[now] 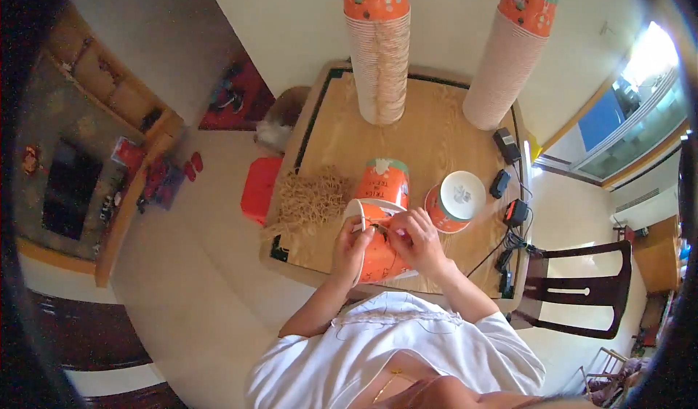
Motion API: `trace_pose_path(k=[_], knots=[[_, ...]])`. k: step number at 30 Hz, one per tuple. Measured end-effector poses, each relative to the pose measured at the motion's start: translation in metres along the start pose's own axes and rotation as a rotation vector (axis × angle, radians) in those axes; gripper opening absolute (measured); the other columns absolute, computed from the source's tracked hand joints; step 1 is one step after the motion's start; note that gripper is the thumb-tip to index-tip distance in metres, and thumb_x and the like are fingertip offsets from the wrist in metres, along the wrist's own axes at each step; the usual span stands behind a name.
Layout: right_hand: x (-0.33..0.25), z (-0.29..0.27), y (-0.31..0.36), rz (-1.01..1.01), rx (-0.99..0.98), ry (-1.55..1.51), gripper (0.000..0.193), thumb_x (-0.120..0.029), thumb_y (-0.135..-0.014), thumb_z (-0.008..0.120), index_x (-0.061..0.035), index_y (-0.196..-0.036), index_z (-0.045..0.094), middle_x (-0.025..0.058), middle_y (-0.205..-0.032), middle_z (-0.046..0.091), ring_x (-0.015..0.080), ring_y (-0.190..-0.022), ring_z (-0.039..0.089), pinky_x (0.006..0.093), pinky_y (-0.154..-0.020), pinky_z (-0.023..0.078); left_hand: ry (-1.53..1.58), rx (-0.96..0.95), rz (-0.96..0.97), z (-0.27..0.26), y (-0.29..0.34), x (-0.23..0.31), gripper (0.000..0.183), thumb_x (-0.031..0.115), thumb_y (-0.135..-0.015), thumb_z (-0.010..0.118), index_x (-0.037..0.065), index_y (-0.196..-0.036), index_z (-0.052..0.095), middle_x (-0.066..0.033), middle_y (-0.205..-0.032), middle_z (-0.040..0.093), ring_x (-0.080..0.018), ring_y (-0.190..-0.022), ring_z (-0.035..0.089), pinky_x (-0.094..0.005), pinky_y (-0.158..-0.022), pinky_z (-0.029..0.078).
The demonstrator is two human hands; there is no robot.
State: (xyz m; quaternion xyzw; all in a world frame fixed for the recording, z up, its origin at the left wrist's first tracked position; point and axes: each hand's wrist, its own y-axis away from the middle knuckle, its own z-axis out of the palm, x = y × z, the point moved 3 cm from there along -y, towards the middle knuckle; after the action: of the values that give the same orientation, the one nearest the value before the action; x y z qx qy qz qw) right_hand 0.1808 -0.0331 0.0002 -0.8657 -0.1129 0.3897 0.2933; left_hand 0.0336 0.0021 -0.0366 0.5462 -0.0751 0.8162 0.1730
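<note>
Left grip [350, 247] clasps the tapered orange cup [376, 261]; right grip [416, 239] seemingly pinches thin twine [382, 227].

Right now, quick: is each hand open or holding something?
Left hand: closed, holding the orange paper bucket.
Right hand: closed at the bucket; what it pinches can't be told.

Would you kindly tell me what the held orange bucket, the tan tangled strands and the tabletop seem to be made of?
Orange bucket: probably paperboard, smooth and perhaps coated, judging by its printed wall and pale rim.
Tan tangled strands: matte, thin and crinkled, suggesting twine or paper fibre; unclear which.
Tabletop: wood or wood-look laminate, smooth, with visible grain.
</note>
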Motion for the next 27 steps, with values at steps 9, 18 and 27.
trace_pose_path(k=[9, 18, 27], knots=[[0.017, -0.008, -0.012, 0.067, -0.076, 0.152, 0.022, 0.001, -0.067, 0.064, -0.0046, -0.085, 0.054, 0.0094, -0.082, 0.054, 0.0296, -0.080, 0.052, 0.0391, -0.071, 0.044, -0.065, 0.113, 0.075, 0.003, -0.009, 0.007, 0.029, 0.000, -0.082, 0.055, 0.000, -0.110, 0.047, -0.0059, -0.100, 0.057, -0.0108, -0.095, 0.053, -0.0264, -0.085, 0.042], [0.018, -0.020, -0.040, 0.006, 0.095, 0.260, 0.018, -0.002, -0.065, 0.065, -0.0062, -0.081, 0.057, 0.0161, -0.120, 0.044, 0.0335, -0.098, 0.052, 0.0369, -0.068, 0.046, -0.126, 0.061, 0.099, 0.011, -0.032, 0.026, 0.017, 0.001, -0.082, 0.057, 0.000, -0.099, 0.056, -0.0041, -0.090, 0.061, -0.0076, -0.075, 0.058, -0.0213, -0.065, 0.048], [0.016, -0.053, -0.085, 0.083, 0.081, 0.182, 0.019, -0.001, -0.068, 0.065, -0.0046, -0.085, 0.059, 0.0177, -0.122, 0.044, 0.0325, -0.102, 0.053, 0.0393, -0.084, 0.047, -0.164, -0.104, 0.285, 0.029, -0.071, 0.045, 0.021, 0.000, -0.081, 0.056, -0.002, -0.102, 0.055, -0.0040, -0.090, 0.061, -0.0083, -0.076, 0.058, -0.0243, -0.066, 0.049]])
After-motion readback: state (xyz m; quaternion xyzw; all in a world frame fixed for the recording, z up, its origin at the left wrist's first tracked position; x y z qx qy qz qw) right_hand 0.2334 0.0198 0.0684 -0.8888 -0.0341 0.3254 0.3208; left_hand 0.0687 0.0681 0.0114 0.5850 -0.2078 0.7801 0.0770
